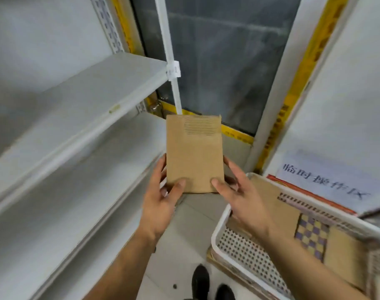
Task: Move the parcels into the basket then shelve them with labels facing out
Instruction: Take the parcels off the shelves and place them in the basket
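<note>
A flat brown cardboard parcel is held upright in mid-air in front of me, with a patch of exposed corrugation near its top. My left hand grips its lower left edge, thumb on the front face. My right hand grips the lower right edge the same way. A white perforated basket sits at the lower right and holds another brown parcel with a checkered purple-and-yellow patch. White metal shelves stand on the left, bare.
A white upright post with a small tag stands behind the parcel. A dark glass door with yellow tape fills the back. A white sign with printed characters leans at the right. My dark shoes stand on the tiled floor.
</note>
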